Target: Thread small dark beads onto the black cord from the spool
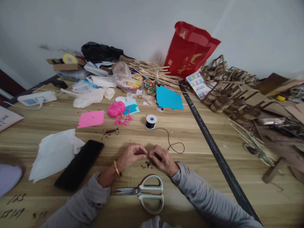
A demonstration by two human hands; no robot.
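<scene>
My left hand (133, 155), a gold bangle at its wrist, and my right hand (161, 158) meet fingertip to fingertip over the table. Both are pinched closed on a thin dark cord, which shows as a short dark line between them; whether a bead is on it I cannot tell. From my right hand the black cord (169, 139) loops back to a white spool (151, 121) wound with it. Just below my fingers lie several small dark and brown beads (147, 165). Closer to me rest scissors (142, 192) with pale handles, blades pointing left.
A black phone (80, 164) and white tissue (55, 155) lie left. Beyond are a pink card (91, 119), small dark sticks (110, 131), pink yarn (116, 109) and blue sheets (169, 98). A red bag (191, 47) stands at the back; small woven baskets (220, 103) crowd the right.
</scene>
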